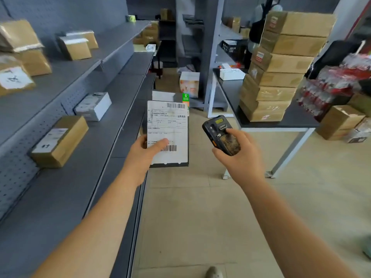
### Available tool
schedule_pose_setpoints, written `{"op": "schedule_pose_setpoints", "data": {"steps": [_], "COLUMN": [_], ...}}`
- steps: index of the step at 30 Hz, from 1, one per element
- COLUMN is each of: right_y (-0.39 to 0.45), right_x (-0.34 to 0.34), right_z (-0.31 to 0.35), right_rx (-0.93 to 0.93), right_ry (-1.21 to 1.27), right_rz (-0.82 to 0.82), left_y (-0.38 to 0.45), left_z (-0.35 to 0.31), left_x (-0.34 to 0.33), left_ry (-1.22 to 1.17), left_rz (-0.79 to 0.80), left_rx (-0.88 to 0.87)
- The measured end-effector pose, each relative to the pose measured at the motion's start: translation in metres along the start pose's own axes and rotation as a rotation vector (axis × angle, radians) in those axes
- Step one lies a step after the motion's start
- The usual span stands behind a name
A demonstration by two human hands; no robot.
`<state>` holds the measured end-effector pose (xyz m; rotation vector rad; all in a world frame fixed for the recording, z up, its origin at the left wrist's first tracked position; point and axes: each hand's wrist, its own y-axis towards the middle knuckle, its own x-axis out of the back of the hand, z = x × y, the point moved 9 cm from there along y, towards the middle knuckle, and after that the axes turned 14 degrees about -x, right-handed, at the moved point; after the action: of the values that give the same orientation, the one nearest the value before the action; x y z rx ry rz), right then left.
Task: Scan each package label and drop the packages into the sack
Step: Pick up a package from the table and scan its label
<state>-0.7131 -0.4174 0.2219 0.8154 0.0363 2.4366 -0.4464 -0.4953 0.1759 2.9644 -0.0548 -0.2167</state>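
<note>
- Holding a flat dark package (181, 164) upright in front of the body, the left hand (143, 152) grips its lower left corner, thumb laid across the white shipping label (168, 125) just beside the lower barcode.
- Right hand (240, 155): curled around a handheld scanner (220, 135), thumb resting on its keypad; the scanner's head is level with the label's middle and just beside the package, not touching it.
- Progress, as a judgement: this package is at the scanning step; whether the read has registered cannot be told, since the scanner's small screen is too blurred. The drop is not yet done, and no sack shows in this view, so how many packages are already in it cannot be told either.
- Remaining work: several cardboard boxes (60, 141) and a white box (93, 106) sit on the grey shelves (84, 177) at left, presumably awaiting the same treatment.
- Edges: the shelf fronts run close along the left forearm; a table (291, 119) bearing a stack of cartons (281, 67) stands to the right, its leg near the right wrist.
- Open room: a strip of tiled floor (200, 217) between shelves and table lies beneath both arms, leaving space to lower or swing the package.
</note>
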Motion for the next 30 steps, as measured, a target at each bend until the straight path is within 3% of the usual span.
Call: {"op": "schedule_pose_setpoints", "data": {"steps": [5, 13, 20, 30], "right_y": [0.116, 0.3, 0.437, 0.65], "right_x": [-0.02, -0.077, -0.181, -0.321], "right_z": [-0.025, -0.018, -0.009, -0.001], "right_rx": [0.019, 0.083, 0.101, 0.025], "right_ry": [0.009, -0.033, -0.016, -0.055], "right_rz": [-0.02, 0.082, 0.168, 0.137], "left_y": [0.106, 0.265, 0.409, 0.666], "left_z": [0.033, 0.059, 0.106, 0.175], "left_x": [-0.052, -0.1, -0.089, -0.067], "left_ry": [0.048, 0.106, 0.163, 0.175], "left_rz": [0.016, -0.019, -0.061, -0.037], "left_rx": [-0.004, 0.021, 0.05, 0.08]}}
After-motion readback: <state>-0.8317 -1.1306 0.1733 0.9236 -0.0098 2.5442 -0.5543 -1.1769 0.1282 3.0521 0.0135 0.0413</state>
